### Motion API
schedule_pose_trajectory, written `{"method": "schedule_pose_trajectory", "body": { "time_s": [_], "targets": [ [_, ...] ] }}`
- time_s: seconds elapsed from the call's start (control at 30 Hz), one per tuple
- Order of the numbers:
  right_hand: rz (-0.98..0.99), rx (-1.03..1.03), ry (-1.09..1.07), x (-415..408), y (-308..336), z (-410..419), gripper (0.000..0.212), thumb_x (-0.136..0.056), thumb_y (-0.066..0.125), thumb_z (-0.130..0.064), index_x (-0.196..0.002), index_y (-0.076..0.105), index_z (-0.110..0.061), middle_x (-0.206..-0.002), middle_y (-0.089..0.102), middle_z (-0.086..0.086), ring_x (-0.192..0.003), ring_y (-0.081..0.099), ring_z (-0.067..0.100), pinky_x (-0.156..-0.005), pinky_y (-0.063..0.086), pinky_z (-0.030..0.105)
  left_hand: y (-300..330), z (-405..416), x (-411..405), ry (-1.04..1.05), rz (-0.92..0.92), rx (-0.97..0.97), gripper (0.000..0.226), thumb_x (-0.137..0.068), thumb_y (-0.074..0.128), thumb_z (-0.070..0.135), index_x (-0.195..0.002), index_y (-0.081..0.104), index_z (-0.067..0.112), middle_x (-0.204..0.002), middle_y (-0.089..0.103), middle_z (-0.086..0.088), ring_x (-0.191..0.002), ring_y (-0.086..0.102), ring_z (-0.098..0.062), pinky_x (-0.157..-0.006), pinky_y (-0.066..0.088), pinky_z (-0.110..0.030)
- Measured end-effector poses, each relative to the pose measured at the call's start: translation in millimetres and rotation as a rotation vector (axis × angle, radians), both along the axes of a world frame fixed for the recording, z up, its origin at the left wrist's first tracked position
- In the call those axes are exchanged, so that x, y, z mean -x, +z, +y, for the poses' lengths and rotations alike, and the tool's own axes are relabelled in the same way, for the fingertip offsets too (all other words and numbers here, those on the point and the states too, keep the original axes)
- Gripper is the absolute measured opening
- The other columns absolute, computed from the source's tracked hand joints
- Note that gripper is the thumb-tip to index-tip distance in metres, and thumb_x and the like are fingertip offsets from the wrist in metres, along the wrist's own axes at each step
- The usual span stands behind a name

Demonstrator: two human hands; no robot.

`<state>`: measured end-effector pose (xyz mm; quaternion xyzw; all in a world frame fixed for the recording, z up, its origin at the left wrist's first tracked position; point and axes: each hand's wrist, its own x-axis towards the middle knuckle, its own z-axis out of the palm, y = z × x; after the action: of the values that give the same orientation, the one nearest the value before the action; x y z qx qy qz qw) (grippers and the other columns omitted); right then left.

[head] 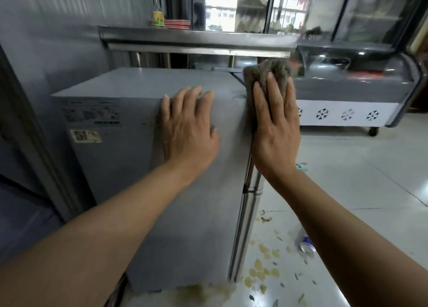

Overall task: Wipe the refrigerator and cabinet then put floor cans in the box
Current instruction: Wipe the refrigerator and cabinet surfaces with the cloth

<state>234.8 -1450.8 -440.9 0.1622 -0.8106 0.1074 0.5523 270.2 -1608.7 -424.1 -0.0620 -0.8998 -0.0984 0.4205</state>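
- The task looks to be in its early part: a person is wiping the fridge (129, 167), a low grey box with a flat top and a smooth, matt side
- The right hand (275, 130) lies flat, fingers straight and together, pressing a cloth (266, 71) against the fridge's front right corner near the top; nothing is gripped
- The cloth is grey-brown, thick and nubbly, bunched above the fingertips
- The left hand (187, 130) rests open on the grey side just below the top edge, fingers straight and slightly spread, holding nothing
- A shiny metal handle (249, 204) runs down the fridge's front edge
- Faded stickers (91, 116) mark the upper left of the grey side
- Still to do, judging by the floor: a can (306, 246) lies on its side on the glossy pale tiles to the right, well apart from the hands; a second small object (301, 167) beyond the right wrist may be another can, too blurred to tell
- Yellowish stains and scraps (264, 267) litter the tiles by the fridge's base
- No box is visible, and which unit is the cabinet cannot be told
- A curved glass freezer (347, 112) with snowflake marks stands behind
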Motion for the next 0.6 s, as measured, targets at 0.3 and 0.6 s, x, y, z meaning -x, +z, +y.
{"method": "schedule_pose_trajectory", "body": {
  "time_s": [0.3,0.6],
  "targets": [
    [0.063,-0.003,0.096,-2.1,-73.9,-7.1,0.061,-0.084,0.033,-0.001,-0.144,0.034,-0.011,-0.153,0.023,0.006,-0.144,0.015,0.032,-0.12,0.011,0.042,-14.5,-8.9,-1.8,-0.026,0.084,0.082,0.071,-0.082,0.056,0.034,-0.145,0.027,0.018,-0.151,0.029,-0.003,-0.142,0.02,-0.022,-0.115,0.004,-0.048],
    [-0.016,-0.057,0.131,-4.1,-56.1,-21.1,0.065,-0.08,0.037,-0.01,-0.145,0.034,-0.014,-0.154,0.019,0.005,-0.144,0.011,0.034,-0.119,0.008,0.042,-5.5,-68.7,-11.4,0.025,0.038,0.091,0.072,-0.082,0.061,0.031,-0.143,0.028,0.014,-0.147,0.037,-0.005,-0.136,0.031,-0.024,-0.113,0.009,-0.054]
  ]
}}
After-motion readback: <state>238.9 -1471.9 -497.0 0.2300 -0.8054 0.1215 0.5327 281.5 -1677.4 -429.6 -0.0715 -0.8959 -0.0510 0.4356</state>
